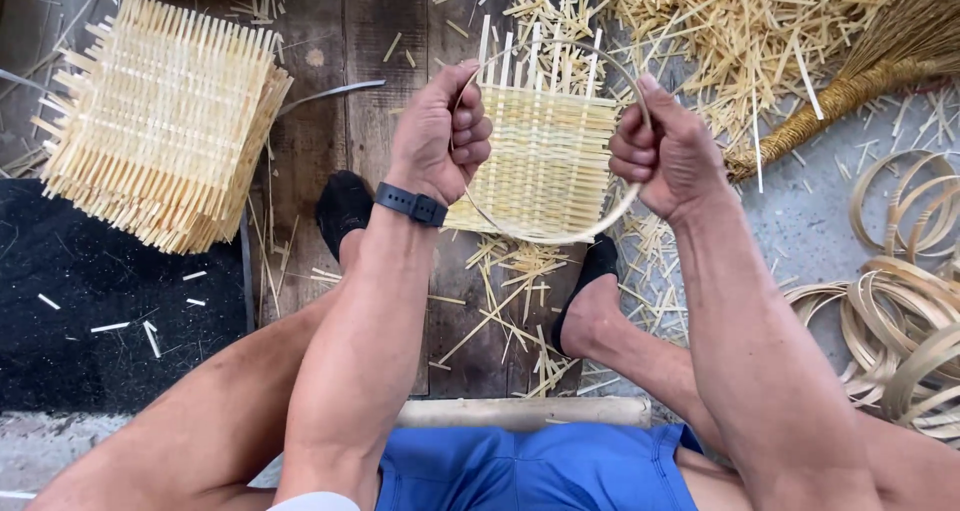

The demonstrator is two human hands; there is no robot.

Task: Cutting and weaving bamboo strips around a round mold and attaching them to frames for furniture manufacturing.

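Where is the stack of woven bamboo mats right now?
In the head view, the stack of woven bamboo mats lies at upper left on the wooden boards, beyond the left hand and above the black mat.

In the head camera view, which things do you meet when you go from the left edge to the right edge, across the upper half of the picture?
Stack of woven bamboo mats → left hand → woven mat in a thin hoop → right hand → broom → loose bamboo rings.
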